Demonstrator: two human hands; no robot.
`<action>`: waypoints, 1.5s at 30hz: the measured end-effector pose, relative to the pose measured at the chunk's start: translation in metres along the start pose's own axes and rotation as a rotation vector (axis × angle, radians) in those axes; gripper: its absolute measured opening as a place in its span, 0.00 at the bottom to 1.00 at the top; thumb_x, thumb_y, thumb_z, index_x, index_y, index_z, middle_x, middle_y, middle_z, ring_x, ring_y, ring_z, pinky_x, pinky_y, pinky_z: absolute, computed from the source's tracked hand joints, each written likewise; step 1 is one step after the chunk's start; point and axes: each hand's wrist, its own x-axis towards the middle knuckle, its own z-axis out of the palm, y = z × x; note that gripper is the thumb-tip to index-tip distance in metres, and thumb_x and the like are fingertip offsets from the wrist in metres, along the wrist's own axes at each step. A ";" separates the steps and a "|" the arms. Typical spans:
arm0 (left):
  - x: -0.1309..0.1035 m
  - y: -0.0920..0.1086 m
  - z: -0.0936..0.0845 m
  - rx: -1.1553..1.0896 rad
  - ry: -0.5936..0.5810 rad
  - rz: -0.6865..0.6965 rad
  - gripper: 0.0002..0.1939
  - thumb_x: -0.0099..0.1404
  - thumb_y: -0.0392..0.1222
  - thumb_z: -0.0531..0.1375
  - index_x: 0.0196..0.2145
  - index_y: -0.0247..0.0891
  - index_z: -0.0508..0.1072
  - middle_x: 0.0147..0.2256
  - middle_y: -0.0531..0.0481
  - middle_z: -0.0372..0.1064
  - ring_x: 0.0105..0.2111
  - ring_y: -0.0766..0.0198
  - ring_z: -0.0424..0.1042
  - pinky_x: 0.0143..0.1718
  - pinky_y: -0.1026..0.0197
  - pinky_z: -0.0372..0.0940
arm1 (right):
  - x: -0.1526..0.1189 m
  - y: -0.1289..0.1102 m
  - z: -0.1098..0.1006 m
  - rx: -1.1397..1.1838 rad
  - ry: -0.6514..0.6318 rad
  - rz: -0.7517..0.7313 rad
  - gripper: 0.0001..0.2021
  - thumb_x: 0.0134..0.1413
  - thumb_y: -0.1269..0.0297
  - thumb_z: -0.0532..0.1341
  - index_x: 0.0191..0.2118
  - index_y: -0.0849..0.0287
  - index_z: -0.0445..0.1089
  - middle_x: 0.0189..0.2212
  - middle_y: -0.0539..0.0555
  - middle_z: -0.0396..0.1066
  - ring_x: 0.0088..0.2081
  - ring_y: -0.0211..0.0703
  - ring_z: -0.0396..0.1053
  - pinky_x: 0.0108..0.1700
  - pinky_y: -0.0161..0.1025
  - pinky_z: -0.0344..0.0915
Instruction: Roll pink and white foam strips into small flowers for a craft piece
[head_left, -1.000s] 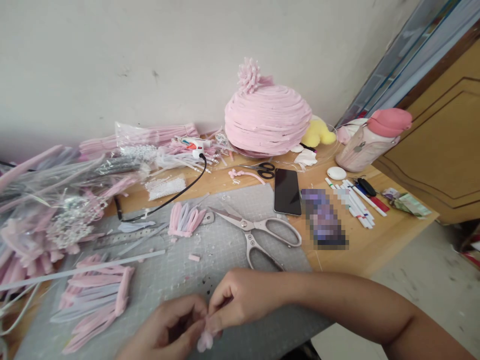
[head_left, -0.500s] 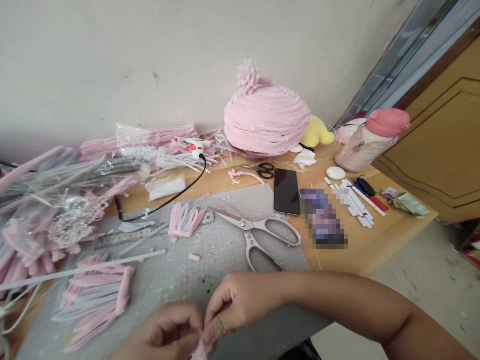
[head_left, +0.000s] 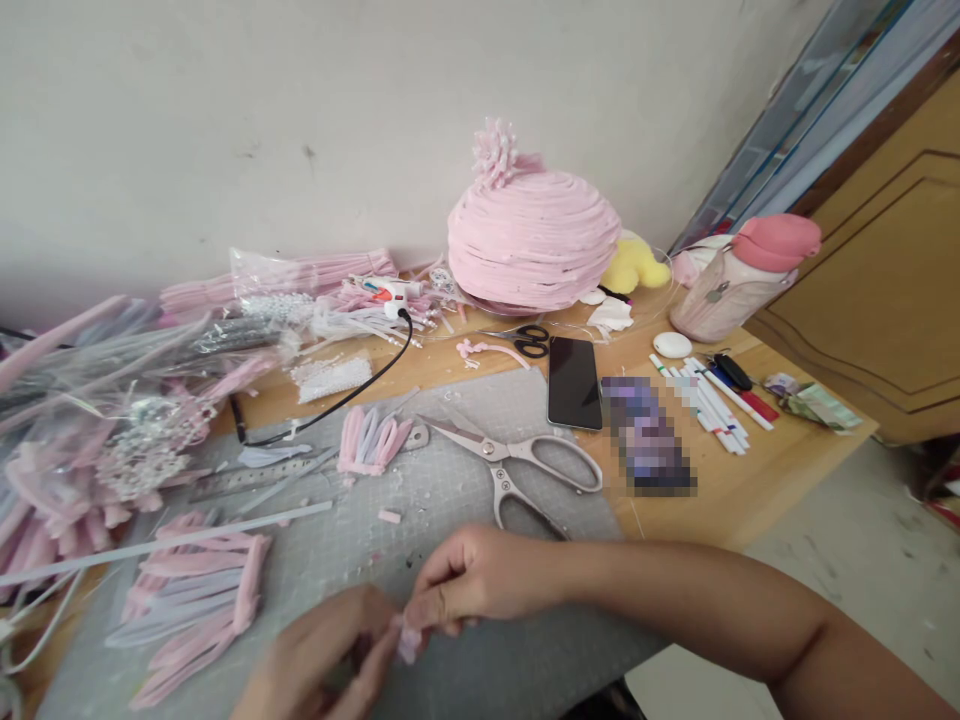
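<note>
Pale wall (head_left: 225, 120) backs our wooden table (head_left: 720, 495) and grey cutting mat (head_left: 322, 560). Two looped bundles (head_left: 191, 588) lie at lower left and left of centre. At bottom centre, our left hand (head_left: 322, 650) has its fingertips at one small pink piece (head_left: 409, 642); whether they grip, we cannot tell. It looks light, soft, easily crushed, best held by its edge. Our right hand (head_left: 480, 578) pinches it. Beyond, we count two scissors (head_left: 491, 450), one phone (head_left: 574, 382).

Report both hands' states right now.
Left hand: fingertips at the small, pale-pink, soft-looking piece; grip cannot be told.
Right hand: closed, pinching that piece.
</note>
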 end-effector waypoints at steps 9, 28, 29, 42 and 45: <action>-0.002 -0.005 0.007 0.224 0.247 0.159 0.04 0.57 0.42 0.58 0.33 0.43 0.71 0.28 0.53 0.71 0.26 0.67 0.69 0.29 0.71 0.64 | 0.001 0.010 0.012 -0.331 0.349 -0.240 0.15 0.56 0.60 0.53 0.25 0.63 0.68 0.19 0.47 0.62 0.23 0.30 0.59 0.25 0.27 0.53; -0.001 -0.005 0.006 0.571 0.277 0.490 0.09 0.62 0.36 0.52 0.39 0.38 0.69 0.32 0.49 0.73 0.31 0.65 0.73 0.35 0.70 0.65 | -0.006 0.005 0.010 -0.978 0.354 -0.478 0.12 0.57 0.69 0.51 0.36 0.64 0.71 0.31 0.55 0.74 0.31 0.38 0.68 0.33 0.32 0.59; -0.002 -0.006 0.005 0.574 0.256 0.505 0.09 0.61 0.36 0.53 0.40 0.38 0.69 0.33 0.48 0.73 0.32 0.64 0.73 0.37 0.69 0.64 | -0.005 0.006 0.009 -0.966 0.345 -0.479 0.11 0.57 0.69 0.51 0.35 0.64 0.71 0.30 0.55 0.74 0.31 0.38 0.68 0.33 0.32 0.59; 0.013 0.009 0.004 -0.752 0.105 -0.305 0.11 0.53 0.40 0.63 0.36 0.36 0.70 0.26 0.54 0.66 0.26 0.69 0.65 0.28 0.69 0.61 | -0.001 -0.001 -0.010 -0.680 0.215 -0.536 0.12 0.59 0.66 0.52 0.33 0.64 0.71 0.28 0.52 0.71 0.29 0.33 0.66 0.31 0.29 0.59; 0.012 0.010 0.008 -0.992 0.137 -0.367 0.07 0.53 0.39 0.63 0.28 0.34 0.70 0.24 0.55 0.63 0.23 0.73 0.62 0.26 0.72 0.59 | -0.002 0.002 -0.003 -0.853 0.261 -0.614 0.11 0.59 0.66 0.52 0.33 0.64 0.69 0.26 0.52 0.70 0.28 0.34 0.65 0.31 0.30 0.60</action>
